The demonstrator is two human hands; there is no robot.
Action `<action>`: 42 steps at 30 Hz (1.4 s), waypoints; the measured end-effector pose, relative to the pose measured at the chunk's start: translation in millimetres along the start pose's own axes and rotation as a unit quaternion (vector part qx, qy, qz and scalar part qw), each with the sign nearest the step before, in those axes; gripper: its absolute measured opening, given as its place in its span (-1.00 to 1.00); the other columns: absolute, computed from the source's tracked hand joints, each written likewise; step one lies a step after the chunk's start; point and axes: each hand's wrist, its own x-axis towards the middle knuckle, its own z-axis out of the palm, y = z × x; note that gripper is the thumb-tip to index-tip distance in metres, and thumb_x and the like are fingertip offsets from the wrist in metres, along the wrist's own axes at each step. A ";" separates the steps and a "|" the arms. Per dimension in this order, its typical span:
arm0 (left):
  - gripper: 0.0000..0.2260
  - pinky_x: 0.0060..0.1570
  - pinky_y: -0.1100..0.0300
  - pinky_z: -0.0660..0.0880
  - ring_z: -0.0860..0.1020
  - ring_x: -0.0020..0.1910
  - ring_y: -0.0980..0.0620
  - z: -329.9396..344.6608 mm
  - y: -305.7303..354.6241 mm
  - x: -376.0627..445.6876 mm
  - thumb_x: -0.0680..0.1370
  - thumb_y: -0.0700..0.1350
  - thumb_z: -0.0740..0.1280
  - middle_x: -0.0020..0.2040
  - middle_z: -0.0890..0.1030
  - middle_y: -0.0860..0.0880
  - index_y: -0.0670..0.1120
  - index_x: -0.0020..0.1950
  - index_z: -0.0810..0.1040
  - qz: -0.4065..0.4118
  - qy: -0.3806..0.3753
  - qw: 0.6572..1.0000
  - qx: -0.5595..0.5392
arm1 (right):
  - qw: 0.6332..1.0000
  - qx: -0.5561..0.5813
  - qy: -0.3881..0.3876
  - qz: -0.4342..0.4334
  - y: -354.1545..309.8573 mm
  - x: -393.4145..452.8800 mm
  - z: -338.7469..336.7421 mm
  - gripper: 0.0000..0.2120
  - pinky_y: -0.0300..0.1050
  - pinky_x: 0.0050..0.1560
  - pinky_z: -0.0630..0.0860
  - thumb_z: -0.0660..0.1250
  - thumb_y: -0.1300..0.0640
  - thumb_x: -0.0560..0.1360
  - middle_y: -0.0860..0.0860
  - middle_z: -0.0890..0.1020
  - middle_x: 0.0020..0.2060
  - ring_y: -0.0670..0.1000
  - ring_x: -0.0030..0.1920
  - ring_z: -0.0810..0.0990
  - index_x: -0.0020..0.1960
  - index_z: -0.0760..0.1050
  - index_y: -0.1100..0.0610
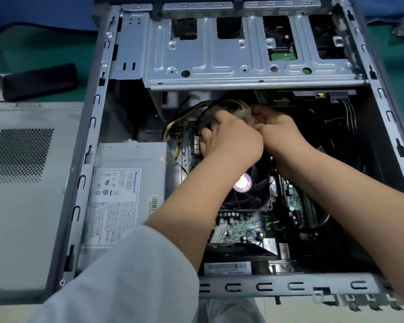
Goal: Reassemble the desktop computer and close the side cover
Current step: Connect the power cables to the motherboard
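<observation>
A: What lies nearest?
B: A pale sleeve [117,273] on the left forearm, crossing the near rim of the open computer case [261,286], which lies on its side on the green worktop [44,52].

A: And inside?
B: The motherboard [240,226] along the near floor, the black cooler fan [250,185] with a purple label beyond it, and the grey power supply [126,183] at the left wall.

A: The hands?
B: Both meet past the fan. The left hand [231,136] and right hand [282,131] have their fingers curled together round a white connector [246,114] on a yellow-and-black cable bundle [184,117]; the fingertips themselves are hidden.

A: Farther back?
B: The silver drive cage [243,54] spans the case's far end.

A: The side cover?
B: The side cover [26,178] is off, flat on the worktop left of the case, vent grille up. A black block [40,81] lies beyond it.
</observation>
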 end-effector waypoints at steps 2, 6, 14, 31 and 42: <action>-0.37 0.47 -0.02 -0.01 -0.02 0.50 -0.19 3.2 -1.7 -3.8 0.56 -0.10 0.16 0.53 0.06 -0.18 -0.18 0.51 -0.12 0.009 0.012 0.999 0.030 | 1.000 -0.003 0.007 0.007 0.4 -3.9 -2.1 -0.77 -0.32 -0.12 0.45 0.14 0.38 0.59 0.04 0.58 -0.15 -0.10 -0.20 0.53 0.21 0.44 0.30; -0.22 0.45 -0.05 -0.16 -0.19 0.50 -0.20 6.5 -0.2 -5.9 0.53 -0.01 0.22 0.53 -0.14 -0.24 -0.15 0.53 -0.25 0.017 0.009 0.996 0.083 | 0.996 -0.004 0.057 0.062 3.3 -13.3 -14.6 -0.81 -0.29 -0.27 0.52 0.14 0.30 0.61 0.03 0.62 -0.20 -0.07 -0.24 0.58 0.09 0.52 0.18; -0.37 0.39 -0.05 0.13 0.12 0.44 -0.21 8.5 -4.1 -5.4 0.53 -0.03 0.28 0.46 0.18 -0.21 -0.15 0.50 0.06 0.067 -0.007 0.977 0.204 | 0.984 0.056 0.111 0.129 3.9 -18.2 -26.6 -0.82 -0.28 -0.40 0.56 0.13 0.27 0.62 0.02 0.61 -0.20 -0.19 -0.40 0.58 -0.04 0.50 0.16; -0.64 0.12 0.01 0.40 0.37 0.29 -0.23 -36.7 -15.7 0.6 0.53 -0.29 0.21 0.31 0.38 -0.27 -0.27 0.32 0.32 0.121 0.015 0.920 0.374 | 0.992 -0.070 0.078 0.074 1.0 -10.6 -16.4 -0.87 -0.38 -0.62 0.28 0.15 0.25 0.62 0.01 0.62 -0.30 -0.14 -0.56 0.51 0.14 0.38 0.13; -0.80 -0.09 0.12 0.33 0.48 0.12 -0.20 -33.5 -18.6 13.8 0.49 -0.34 0.14 0.15 0.51 -0.24 -0.20 0.05 0.47 0.211 0.034 0.927 0.309 | 0.989 0.128 0.018 0.079 -4.6 -11.9 -13.8 -0.79 -0.35 -0.38 0.52 0.15 0.39 0.57 0.03 0.64 -0.19 -0.13 -0.25 0.66 -0.04 0.48 0.13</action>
